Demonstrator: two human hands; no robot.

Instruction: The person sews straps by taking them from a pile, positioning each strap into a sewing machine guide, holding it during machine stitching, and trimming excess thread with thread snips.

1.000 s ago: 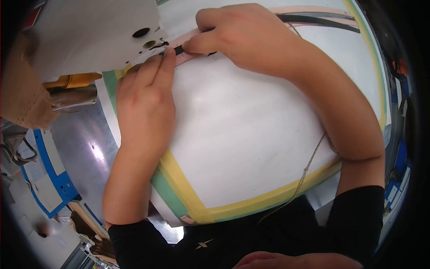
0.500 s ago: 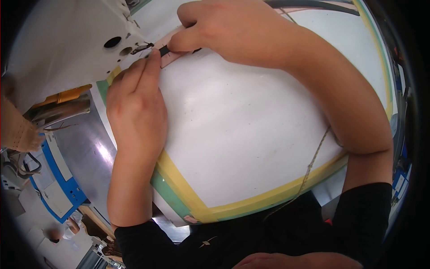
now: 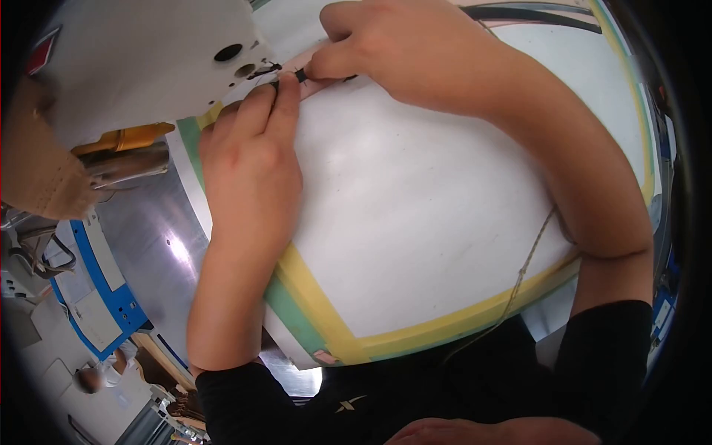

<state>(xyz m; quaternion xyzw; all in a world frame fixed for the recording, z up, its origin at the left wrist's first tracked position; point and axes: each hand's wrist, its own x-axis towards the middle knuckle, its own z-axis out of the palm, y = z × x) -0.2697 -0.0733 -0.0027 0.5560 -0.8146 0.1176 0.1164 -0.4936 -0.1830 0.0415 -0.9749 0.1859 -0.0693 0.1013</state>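
In the head view, a short length of black strip (image 3: 301,75) lies over a pale pink piece of material (image 3: 317,86) with small dark marks, beside the working parts of a sewing machine (image 3: 163,59). My right hand (image 3: 400,52) pinches the black strip between thumb and finger; its other fingers curl under. My left hand (image 3: 252,167) lies flat on the white work surface (image 3: 415,200), fingers stretched forward. Its index fingertip touches the strip close to the machine's foot area. The needle itself is too small to make out.
Yellow tape (image 3: 445,332) and green tape (image 3: 297,320) edge the work surface. Longer black strips (image 3: 538,15) lie at the upper right. A thin cord (image 3: 525,271) hangs over the front edge. Brown material (image 3: 44,159) hangs at the left; another person (image 3: 111,367) is in the background.
The camera view has shifted, so machine and hands appear farther right. Both hands stay on the same strip, with the left fingertips now closer to the right thumb.
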